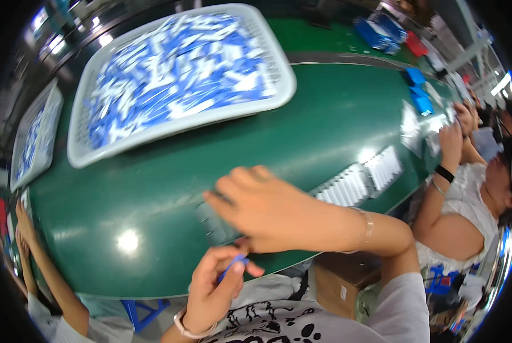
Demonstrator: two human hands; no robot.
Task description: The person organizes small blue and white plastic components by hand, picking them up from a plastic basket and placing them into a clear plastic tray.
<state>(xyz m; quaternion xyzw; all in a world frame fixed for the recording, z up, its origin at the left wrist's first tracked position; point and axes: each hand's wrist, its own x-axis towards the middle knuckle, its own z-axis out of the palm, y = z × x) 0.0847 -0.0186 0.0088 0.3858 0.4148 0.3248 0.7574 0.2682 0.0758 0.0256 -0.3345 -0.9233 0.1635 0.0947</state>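
Observation:
Near the table's front edge, my left hand point(219, 280) pinches a small blue piece point(233, 266) between thumb and fingers; its exact kind is too blurred to make out. Just above it, my right hand point(262, 208) reaches across from the right, back of the hand up, smeared by motion. Its lower fingertips come close to the left hand, and whether they touch the blue piece is unclear. Partly under the right hand lies a clear plastic tray point(213, 226) on the green table point(153, 200).
A large white basket point(181, 123) heaped with blue-and-white pieces point(181, 68) stands at the back left, a similar basket point(36, 137) beyond it. Trays of white tubes point(347, 186) lie to my right. Co-workers' hands point(453, 134) work at the right end, others point(24, 226) at far left.

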